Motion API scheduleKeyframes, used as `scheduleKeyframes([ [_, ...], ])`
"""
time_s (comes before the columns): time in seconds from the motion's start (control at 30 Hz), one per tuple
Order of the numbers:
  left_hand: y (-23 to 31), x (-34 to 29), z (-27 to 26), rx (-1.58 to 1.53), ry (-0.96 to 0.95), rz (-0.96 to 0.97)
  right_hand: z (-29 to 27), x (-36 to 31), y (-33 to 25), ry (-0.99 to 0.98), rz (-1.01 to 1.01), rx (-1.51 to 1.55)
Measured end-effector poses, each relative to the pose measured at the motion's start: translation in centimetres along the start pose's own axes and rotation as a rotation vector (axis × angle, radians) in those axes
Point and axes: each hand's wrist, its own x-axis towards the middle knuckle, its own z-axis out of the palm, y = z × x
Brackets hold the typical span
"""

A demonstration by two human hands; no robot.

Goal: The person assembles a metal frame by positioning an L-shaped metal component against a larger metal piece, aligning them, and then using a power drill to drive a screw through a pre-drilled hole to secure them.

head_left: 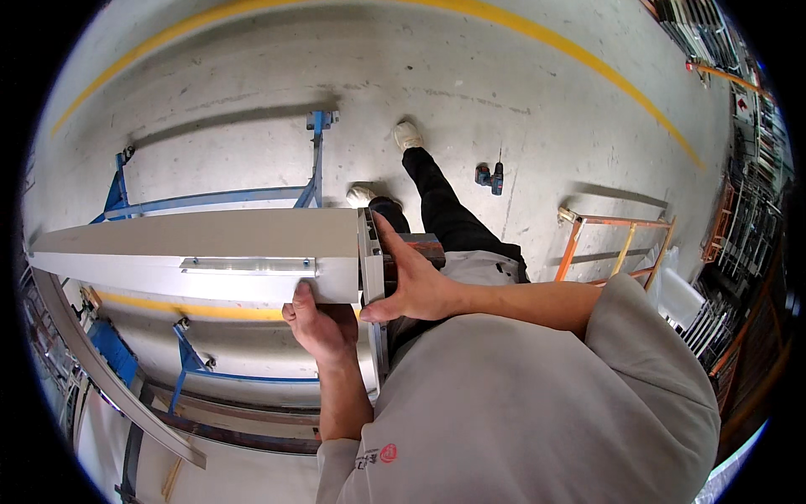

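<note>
A long, wide beige metal profile [243,231] stretches leftward from in front of me. A narrow clear or shiny strip [248,266] lies along its white near side. At its right end stands a narrow crosswise metal profile [371,265]. My left hand [321,326] is closed on the near edge of the wide profile, thumb on the face and the other fingers curled below. With thumb and forefinger spread across its width, my right hand [417,281] grips the crosswise end profile. Its other fingers are partly hidden. A dark reddish-brown block [426,249] shows behind that hand.
Blue metal stands [210,199] are under and beyond the profile. A cordless drill [491,177] lies on the floor [520,92]. To the right stands an orange metal frame [617,222]; a long curved-looking bar [109,378] runs at the lower left. Racks with metal parts [747,218] line the far right.
</note>
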Motion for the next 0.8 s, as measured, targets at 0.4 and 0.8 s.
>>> scheduleKeyframes([
  [0.4, 0.7, -0.6, 0.4, -0.002, -0.006, 0.031, -0.5, -0.3, -1.3, -0.012, 0.014, -0.062],
  [0.8, 0.1, -0.2, -0.8, -0.043, 0.034, 0.015, 0.0, 0.5, -0.5, -0.057, -0.012, 0.003],
])
